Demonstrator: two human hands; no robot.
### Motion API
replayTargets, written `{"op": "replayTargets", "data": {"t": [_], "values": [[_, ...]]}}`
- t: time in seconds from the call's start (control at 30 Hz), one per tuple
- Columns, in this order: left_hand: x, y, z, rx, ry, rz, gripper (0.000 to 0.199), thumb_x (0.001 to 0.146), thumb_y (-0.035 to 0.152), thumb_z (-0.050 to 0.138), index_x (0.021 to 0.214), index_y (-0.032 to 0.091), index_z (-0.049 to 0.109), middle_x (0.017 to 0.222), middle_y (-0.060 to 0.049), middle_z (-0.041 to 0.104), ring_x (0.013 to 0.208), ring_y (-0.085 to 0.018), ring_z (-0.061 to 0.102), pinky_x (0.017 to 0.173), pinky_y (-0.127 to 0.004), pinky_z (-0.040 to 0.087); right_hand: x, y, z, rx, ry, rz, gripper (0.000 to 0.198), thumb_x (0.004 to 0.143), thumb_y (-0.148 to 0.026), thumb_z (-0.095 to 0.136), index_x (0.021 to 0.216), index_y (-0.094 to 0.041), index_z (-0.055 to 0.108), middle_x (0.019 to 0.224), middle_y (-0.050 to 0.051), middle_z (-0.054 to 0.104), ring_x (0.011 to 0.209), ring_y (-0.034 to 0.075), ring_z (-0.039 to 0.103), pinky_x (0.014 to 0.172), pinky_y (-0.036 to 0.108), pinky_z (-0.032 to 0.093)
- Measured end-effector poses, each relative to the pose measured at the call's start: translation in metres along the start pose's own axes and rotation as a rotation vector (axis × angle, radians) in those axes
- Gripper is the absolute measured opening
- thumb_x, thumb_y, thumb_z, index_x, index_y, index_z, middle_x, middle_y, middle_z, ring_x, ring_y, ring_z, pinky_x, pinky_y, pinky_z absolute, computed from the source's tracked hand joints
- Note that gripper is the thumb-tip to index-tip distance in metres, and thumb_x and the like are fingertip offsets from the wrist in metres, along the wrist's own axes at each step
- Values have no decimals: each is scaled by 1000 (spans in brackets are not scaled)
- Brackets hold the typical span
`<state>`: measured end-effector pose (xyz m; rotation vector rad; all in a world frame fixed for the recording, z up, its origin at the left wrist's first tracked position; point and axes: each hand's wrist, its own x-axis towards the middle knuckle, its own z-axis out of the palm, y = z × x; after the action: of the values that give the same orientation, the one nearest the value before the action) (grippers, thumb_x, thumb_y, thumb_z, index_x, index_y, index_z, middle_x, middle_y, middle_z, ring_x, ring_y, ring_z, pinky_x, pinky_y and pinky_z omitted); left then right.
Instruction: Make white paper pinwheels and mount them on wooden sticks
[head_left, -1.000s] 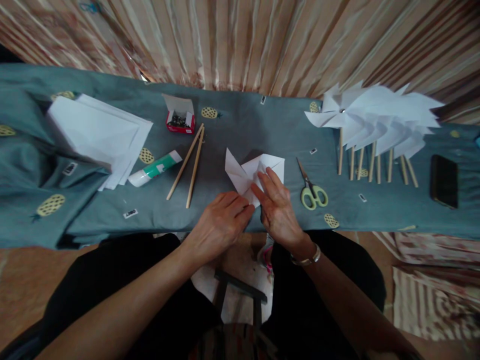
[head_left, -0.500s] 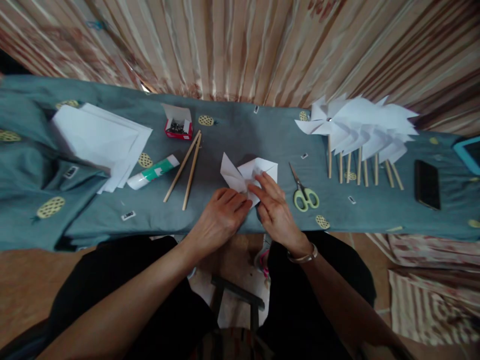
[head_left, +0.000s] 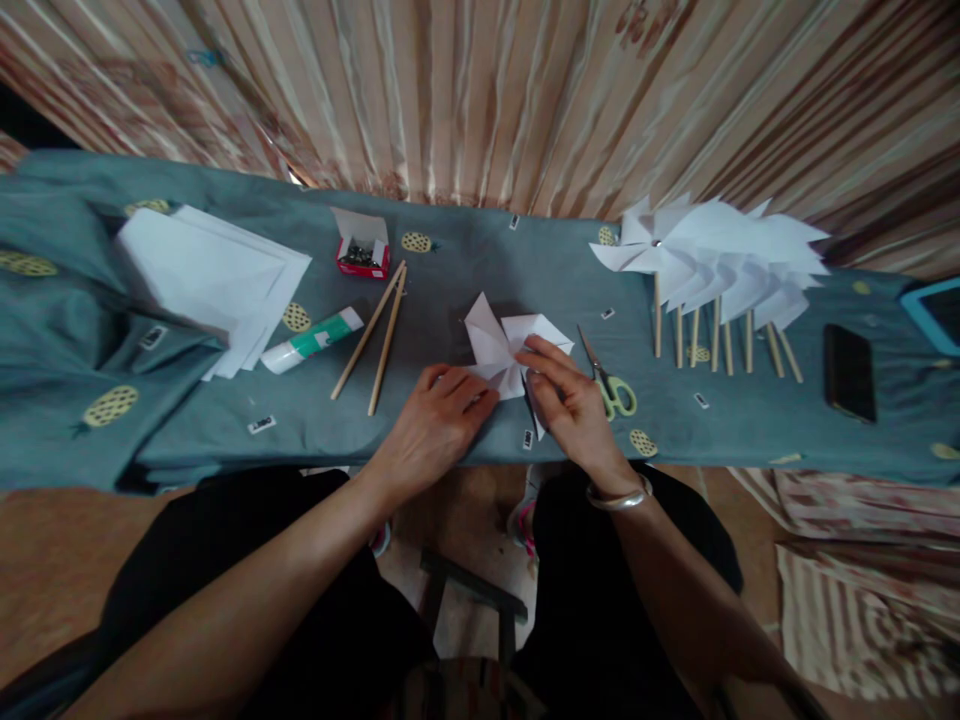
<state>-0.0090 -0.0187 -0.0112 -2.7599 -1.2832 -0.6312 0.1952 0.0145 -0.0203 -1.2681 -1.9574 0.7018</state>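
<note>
A white paper pinwheel (head_left: 489, 338), with its blades folded toward the middle, is on the cloth in front of me. My left hand (head_left: 441, 418) is closed, its fingertips pinching the pinwheel's lower left blade. Bent over the centre, my right hand (head_left: 571, 402) presses the folded tips there with its fingers and covers part of the right side. Just right of that hand lie green-handled scissors (head_left: 618, 396), partly behind it. Left of the pinwheel are two wooden sticks (head_left: 386, 340).
On the left are stacked paper sheets (head_left: 202, 265), a green-and-white glue tube (head_left: 311, 342) and an open red box of small metal pieces (head_left: 362, 262). Finished pinwheels on sticks (head_left: 720, 245) overlap at right, beside a black phone (head_left: 849, 372) and a blue-edged device (head_left: 926, 312).
The pinwheel has shifted right and turned, so more of its blades show. My right hand has moved right with it, closer to the scissors. The left hand still holds the paper.
</note>
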Motion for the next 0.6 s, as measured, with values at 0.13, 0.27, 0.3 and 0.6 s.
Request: {"op": "replayTargets", "data": {"t": [0.13,0.27,0.3,0.6], "values": [[1,-1,-1,2,5,-7,19,93,17,51,107,14,65,100,-8,68,91,-22,58,83,-38,44,6,3,-4,22,34,21,28,93,-22,49,109,-25,72,131,7,65,123,20,59,109,47,44],[1,1,0,-8,38,2,21,93,17,52,111,13,63,102,-9,68,93,-23,58,84,-38,43,8,4,-1,12,50,14,26,91,-21,51,105,-23,72,128,8,66,121,21,60,108,47,45],[1,1,0,-11,50,6,22,93,17,53,111,13,63,102,-9,68,94,-23,58,84,-38,44,8,4,0,13,45,10,26,90,-20,52,105,-23,72,127,8,66,121,20,60,108,47,45],[2,6,4,-42,47,20,20,94,19,52,110,14,62,105,-9,67,98,-23,58,87,-38,45,7,-1,5,-33,23,27,19,87,-19,56,96,-23,73,125,8,67,118,21,63,106,44,47]]}}
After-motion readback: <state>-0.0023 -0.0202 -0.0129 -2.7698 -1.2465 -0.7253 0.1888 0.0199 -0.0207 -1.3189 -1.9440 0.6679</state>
